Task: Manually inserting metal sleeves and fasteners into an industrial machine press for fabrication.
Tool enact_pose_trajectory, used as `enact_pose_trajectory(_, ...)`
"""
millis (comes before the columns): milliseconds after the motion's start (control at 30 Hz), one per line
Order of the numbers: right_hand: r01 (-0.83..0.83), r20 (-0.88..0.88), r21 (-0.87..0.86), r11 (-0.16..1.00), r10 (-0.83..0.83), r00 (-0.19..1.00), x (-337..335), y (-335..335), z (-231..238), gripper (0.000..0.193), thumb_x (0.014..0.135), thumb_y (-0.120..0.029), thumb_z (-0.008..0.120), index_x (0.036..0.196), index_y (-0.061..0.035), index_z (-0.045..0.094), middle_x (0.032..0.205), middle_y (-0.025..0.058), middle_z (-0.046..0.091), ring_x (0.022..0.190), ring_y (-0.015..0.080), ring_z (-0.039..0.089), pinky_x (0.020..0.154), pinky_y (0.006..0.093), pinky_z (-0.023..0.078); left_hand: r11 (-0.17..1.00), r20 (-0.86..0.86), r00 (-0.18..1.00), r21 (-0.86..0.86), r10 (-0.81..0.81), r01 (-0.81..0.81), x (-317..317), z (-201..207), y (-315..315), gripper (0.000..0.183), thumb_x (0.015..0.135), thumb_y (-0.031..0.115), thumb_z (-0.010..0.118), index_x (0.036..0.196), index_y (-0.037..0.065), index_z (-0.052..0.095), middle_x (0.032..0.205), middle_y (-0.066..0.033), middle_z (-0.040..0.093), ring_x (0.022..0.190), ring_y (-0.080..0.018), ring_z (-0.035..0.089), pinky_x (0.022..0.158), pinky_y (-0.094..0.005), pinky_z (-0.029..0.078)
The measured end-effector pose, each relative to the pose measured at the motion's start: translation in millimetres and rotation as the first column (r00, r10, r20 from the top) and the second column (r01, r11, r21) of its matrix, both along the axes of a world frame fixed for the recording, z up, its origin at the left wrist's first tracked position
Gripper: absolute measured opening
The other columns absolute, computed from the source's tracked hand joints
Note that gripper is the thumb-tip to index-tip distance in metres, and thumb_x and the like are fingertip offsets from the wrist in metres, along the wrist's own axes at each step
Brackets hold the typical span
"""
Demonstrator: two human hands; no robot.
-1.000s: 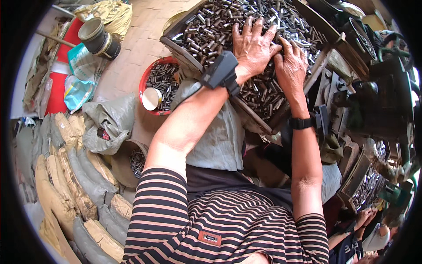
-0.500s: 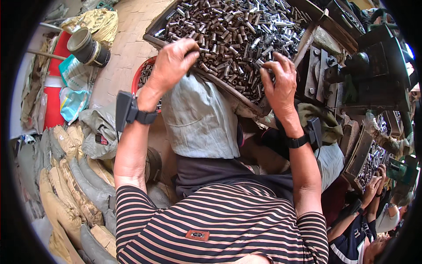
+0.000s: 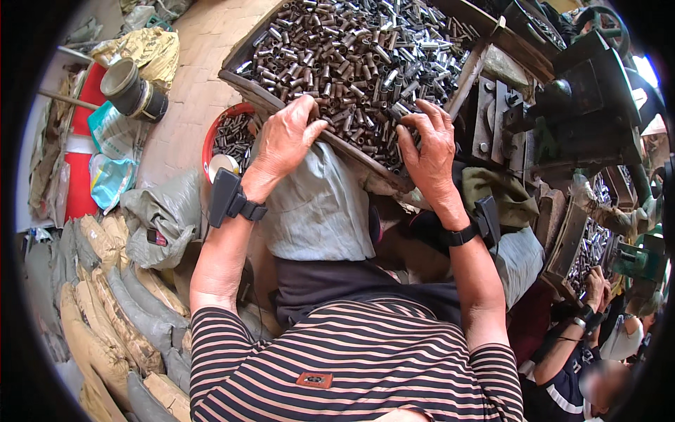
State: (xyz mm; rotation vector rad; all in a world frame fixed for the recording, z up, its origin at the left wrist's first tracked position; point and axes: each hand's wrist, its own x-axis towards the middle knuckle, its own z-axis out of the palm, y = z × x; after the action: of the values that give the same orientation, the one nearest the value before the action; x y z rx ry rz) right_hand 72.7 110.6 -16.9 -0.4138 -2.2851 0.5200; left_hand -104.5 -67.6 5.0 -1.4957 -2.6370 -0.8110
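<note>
The grip of the left hand [image 3: 285, 141] is half wide at the near edge of the wooden tray [image 3: 371, 166], thumb apart from the curled fingers, with no piece visible in it. The right hand [image 3: 430, 153] bends its fingers toward the loose metal tubes [image 3: 344, 60] at the near right; whether its grip is narrowed on one, I cannot tell. The tubes lie heaped at all angles in the tray.

With bare fingers so close to bare metal ends, a nick or scrape seems possible if a tube has a rough rim. A loosely pinched tube could slip, and one dragged over the low near side could drop onto the cloth [image 3: 316, 211] over the lap, or toward the red bucket [image 3: 208, 141] beside the left forearm. A knock against the dark machine [image 3: 587, 105] looks less likely, as it stands beyond the right wrist.

A second ago both hands are spread on the pile, almost together; now they are well apart, drawn back to the near side, fingers curled.
</note>
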Motion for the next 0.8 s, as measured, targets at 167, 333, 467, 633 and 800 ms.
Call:
enact_pose_trajectory(167,-0.064,-0.015,0.072,0.995,0.066,0.998,-24.8,-11.0,18.7,0.027,0.071,-0.016,0.07,0.095,-0.0065,0.063,0.113,0.0149,0.058,0.113,0.0337,0.049,0.096,0.0444,0.037,0.926,0.297,0.954,0.351,0.033,-0.141,4.9,-1.9,15.1,0.019,0.083,0.015,0.066,0.089,0.003,0.052,0.076,-0.0137,0.061,0.069,-0.0322,0.061,0.063,-0.0391,0.048)
enact_pose_trajectory(333,-0.159,0.175,0.152,0.976,0.131,0.976,-55.6,-34.0,10.8,0.043,0.067,-0.022,0.073,0.107,-0.0128,0.06,0.123,0.01,0.053,0.123,0.0284,0.043,0.106,0.0489,0.027,0.901,0.259,0.958,0.376,0.12,-0.214,-1.6,-6.7,37.6,0.022,0.083,0.018,0.067,0.087,0.003,0.052,0.074,-0.0144,0.062,0.068,-0.0314,0.062,0.062,-0.0389,0.048)
enact_pose_trajectory(467,-0.099,0.172,0.151,0.984,0.073,0.982,-64.7,-30.6,9.4,0.045,0.065,-0.023,0.074,0.107,-0.0138,0.058,0.124,0.0104,0.053,0.123,0.0293,0.043,0.105,0.0515,0.026,0.891,0.212,0.971,0.41,0.112,-0.193,-8.4,-7.4,54.0,0.022,0.083,0.019,0.066,0.088,0.003,0.052,0.073,-0.0155,0.062,0.068,-0.0346,0.062,0.062,-0.0422,0.048)
enact_pose_trajectory(633,-0.077,0.178,0.201,0.977,0.04,0.983,-63.8,-22.6,4.6,0.043,0.065,-0.023,0.075,0.103,-0.013,0.057,0.125,0.0116,0.052,0.123,0.0306,0.043,0.104,0.0515,0.028,0.883,0.164,0.982,0.443,0.091,-0.156,-15.2,-9.1,78.2,0.024,0.082,0.02,0.066,0.089,0.003,0.051,0.073,-0.018,0.062,0.069,-0.0392,0.061,0.061,-0.0458,0.046)
enact_pose_trajectory(800,-0.159,0.285,0.15,0.976,0.111,0.952,-36.8,-30.6,5.7,0.042,0.07,-0.023,0.073,0.109,-0.0141,0.058,0.127,0.013,0.051,0.125,0.0308,0.043,0.104,0.0497,0.029,0.926,0.184,0.982,0.36,0.048,-0.113,-25.4,-8.3,76.8,0.022,0.08,0.019,0.068,0.082,0.002,0.054,0.07,-0.0169,0.062,0.065,-0.034,0.063,0.059,-0.0422,0.048)
